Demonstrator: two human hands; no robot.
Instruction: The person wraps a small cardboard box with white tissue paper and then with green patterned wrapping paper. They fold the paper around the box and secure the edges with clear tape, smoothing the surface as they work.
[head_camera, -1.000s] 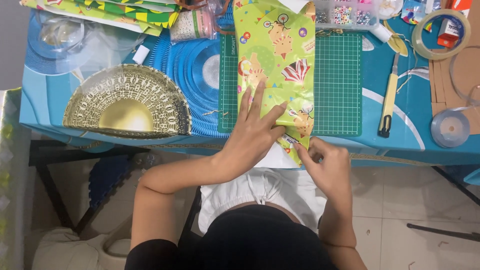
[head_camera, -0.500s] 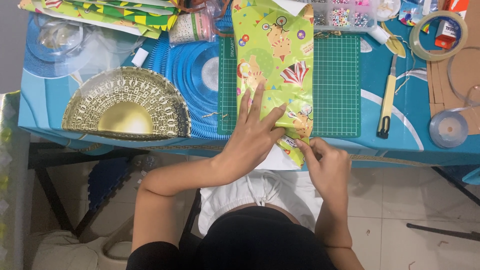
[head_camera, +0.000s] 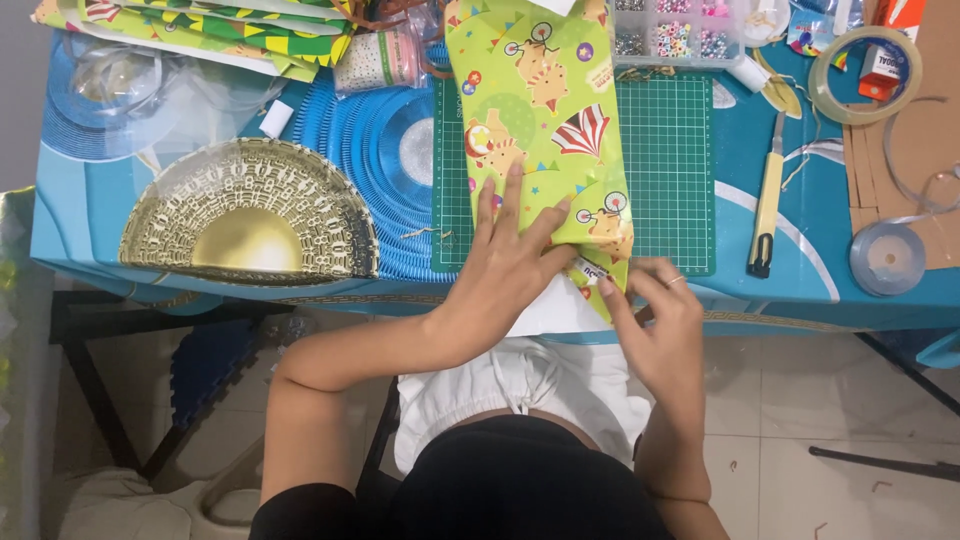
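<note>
Parcel: wrapped in green cartoon paper (head_camera: 545, 120), it lies lengthwise on the mat, its near end at the desk edge under both hands.
Desk: blue top (head_camera: 760, 265), crowded; it stretches away from the fingers on all sides but the near one.
Mat: green grid cutting mat (head_camera: 665, 170), under the parcel and showing just right of the left fingers.
Gold fan: a half-round gold paper piece (head_camera: 250, 215), well left of the left hand.
Blue discs: ribbed blue rounds (head_camera: 385, 160), between the fan and the left hand.
Left hand: (head_camera: 510, 265) laid flat on the parcel's near end, fingers spread wide and pressing the paper down.
Right hand: (head_camera: 655, 320) at the parcel's near corner, fingers narrow, pinching the folded paper flap against the edge; a ring shows on one finger.
Tape roll: clear ring (head_camera: 865, 75), far beyond and right of the right fingers.
Ribbon spool: grey-blue (head_camera: 888, 258), well right of the right fingers.
Knife: yellow-handled cutter (head_camera: 768, 205), on the desk just beyond and right of the right hand.
Change: against half a second ago the left hand has not shifted, while the right fingers have closed in on the corner flap; I judge the end fold is being creased, not yet fixed.
</note>
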